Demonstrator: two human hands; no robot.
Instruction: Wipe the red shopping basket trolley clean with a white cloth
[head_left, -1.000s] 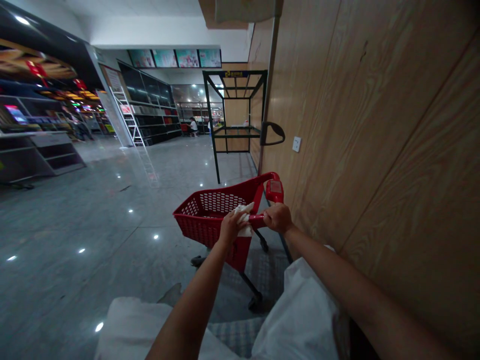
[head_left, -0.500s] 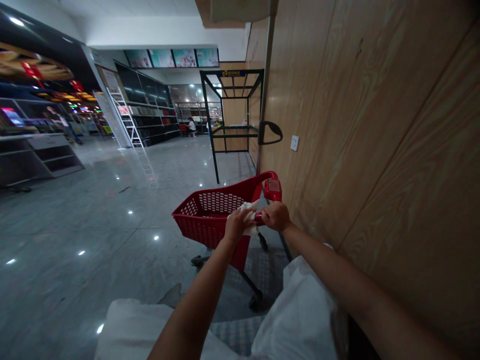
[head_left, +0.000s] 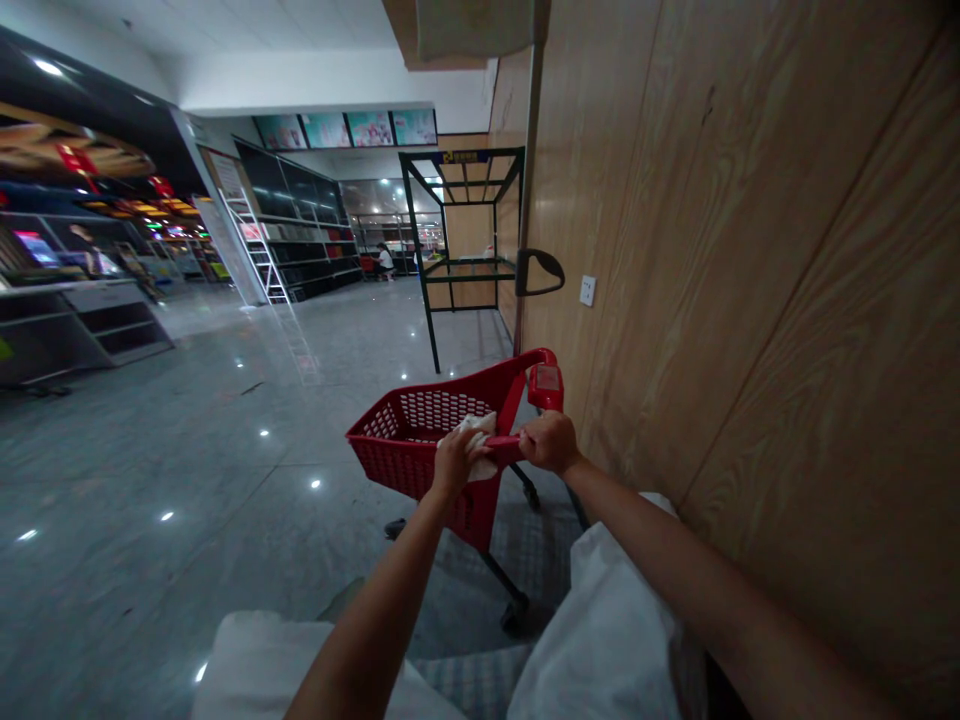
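Observation:
A red plastic shopping cart (head_left: 427,405) with a perforated basket stands on the floor in front of me. My left hand (head_left: 455,460) is closed round a white cloth (head_left: 481,428), which is pressed against the left part of the cart's red handle bar (head_left: 504,449). Farther right on the same bar, my right hand (head_left: 551,441) is wrapped in a fist, just below the red box-like piece (head_left: 546,384) on the handle's corner. The palm sides of both hands are hidden.
A wood-panelled wall (head_left: 675,250) with a socket (head_left: 587,291) runs close along the right. Behind the cart stands a dark metal rack (head_left: 429,300). A ladder (head_left: 262,262), shelves (head_left: 322,240) and a counter (head_left: 112,315) are farther left. A person (head_left: 385,262) crouches in the distance.
My left hand has slid left along the handle bar with the cloth, away from my right hand, uncovering more of the bar. My right hand keeps its hold. The view has shifted slightly.

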